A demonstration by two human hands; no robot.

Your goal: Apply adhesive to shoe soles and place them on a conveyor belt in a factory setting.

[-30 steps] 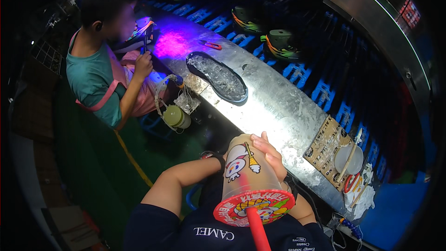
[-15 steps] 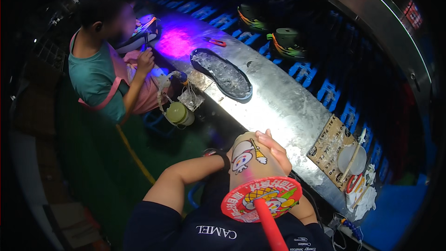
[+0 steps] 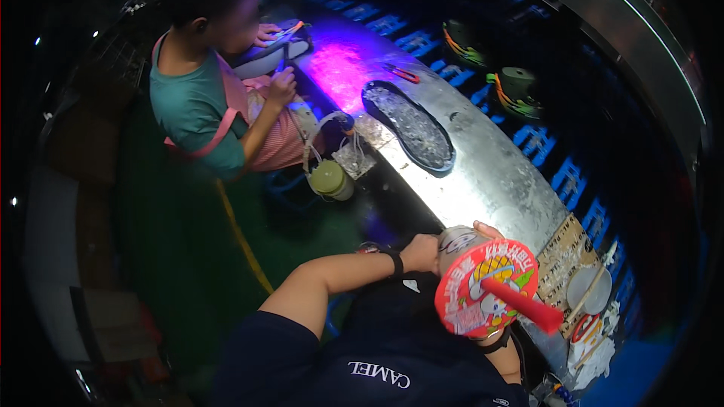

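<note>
A large drink cup (image 3: 458, 241) with a red film lid (image 3: 460, 298) and a thick red straw (image 3: 524, 305) is held up close in front of my chest, its lid tilted toward me. My left hand (image 3: 422, 253) is closed against the cup's left side, with a dark band on the wrist. Around its far right side wraps my right hand (image 3: 489, 231), of which only some fingertips show; the lid hides the rest. Beyond the cup, a dark shoe sole (image 3: 413, 130) with a whitish, messy inner face lies on the metal workbench (image 3: 501, 181).
At left, a co-worker (image 3: 200, 98) in a pink apron holds a shoe (image 3: 271, 60) and a slim tool. A lidded green pot (image 3: 332, 181) hangs at the bench edge. Right of me are cardboard (image 3: 562, 256) and a bowl (image 3: 590, 290). Shoes (image 3: 516, 90) stand on the dark conveyor.
The cup has moved right in the view and tilted, its straw now pointing right. The bench and co-worker have also shifted right as the view turned. The co-worker's tool hand is lower against the shoe.
</note>
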